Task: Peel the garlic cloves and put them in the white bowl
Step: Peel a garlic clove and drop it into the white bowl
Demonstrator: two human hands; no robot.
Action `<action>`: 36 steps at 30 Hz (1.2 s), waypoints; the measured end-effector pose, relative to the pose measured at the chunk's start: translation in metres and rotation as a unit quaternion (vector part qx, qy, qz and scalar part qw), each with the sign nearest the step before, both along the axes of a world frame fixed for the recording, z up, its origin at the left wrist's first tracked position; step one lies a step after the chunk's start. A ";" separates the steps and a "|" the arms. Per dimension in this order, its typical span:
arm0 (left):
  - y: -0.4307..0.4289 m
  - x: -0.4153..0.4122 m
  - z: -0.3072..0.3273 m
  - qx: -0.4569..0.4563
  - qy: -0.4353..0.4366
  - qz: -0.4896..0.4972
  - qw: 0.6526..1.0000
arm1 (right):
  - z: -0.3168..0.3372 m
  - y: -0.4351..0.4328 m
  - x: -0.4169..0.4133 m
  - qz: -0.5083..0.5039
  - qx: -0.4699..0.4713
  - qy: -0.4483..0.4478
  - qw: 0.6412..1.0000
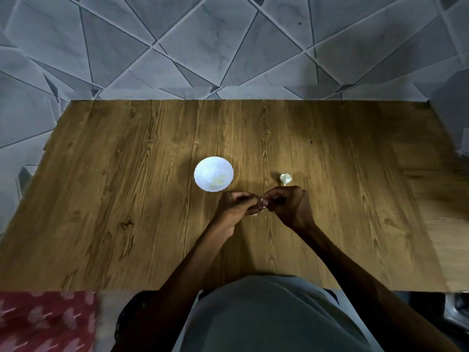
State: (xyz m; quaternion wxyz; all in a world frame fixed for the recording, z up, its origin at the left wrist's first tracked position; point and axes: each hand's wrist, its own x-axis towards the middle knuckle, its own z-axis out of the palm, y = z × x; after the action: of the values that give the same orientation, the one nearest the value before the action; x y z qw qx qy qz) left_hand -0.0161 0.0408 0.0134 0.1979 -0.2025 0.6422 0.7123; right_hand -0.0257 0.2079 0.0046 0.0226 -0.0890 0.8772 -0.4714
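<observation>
Wood grain runs across the surface (pixel 127 199) where a person sits with both arms stretched forward. The two hands meet near the middle of it, knuckles up and fingers curled inward. The left hand (pixel 234 205) and the right hand (pixel 289 207) come together at the fingertips. Between them they pinch a garlic clove (pixel 261 203), which is small, pale and mostly hidden by the fingers. A few whitish scraps of skin (pixel 255 214) show just under the pinch, though I cannot tell whether they hang from the clove or lie on the wood.

The white bowl (pixel 213 165) stands just beyond the left hand, near it but not touching. It has a scalloped rim, and a few yellowish peeled cloves (pixel 218 181) lie in its near side. The rest of a garlic bulb (pixel 286 178) sits on the wood just beyond the right hand, pale and papery, with a short stalk pointing towards the person. Bowl and bulb are apart, with bare wood between them.

Grey marbled floor tiles (pixel 228 47), cut in slanting shapes, spread out past the far edge. A red patterned cloth (pixel 45 323) lies at the person's left by the near edge. A grey shirt (pixel 266 316) fills the lower middle of the view.
</observation>
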 end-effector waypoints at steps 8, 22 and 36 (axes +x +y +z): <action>0.005 -0.006 -0.003 -0.057 0.003 -0.008 0.998 | 0.008 -0.003 0.004 -0.091 -0.246 -0.193 0.945; -0.012 -0.005 -0.027 -0.308 0.147 -0.198 0.919 | -0.002 0.017 -0.002 -0.128 -0.378 -0.401 0.825; 0.001 -0.011 -0.021 -0.217 0.227 -0.137 0.939 | -0.003 0.010 0.001 -0.115 -0.298 -0.296 0.900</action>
State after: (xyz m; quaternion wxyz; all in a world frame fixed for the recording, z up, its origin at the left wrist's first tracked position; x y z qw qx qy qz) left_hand -0.0269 0.0421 -0.0077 0.0937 0.0162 0.8307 0.5486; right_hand -0.0243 0.2174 0.0013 0.1987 0.1538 0.6524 -0.7150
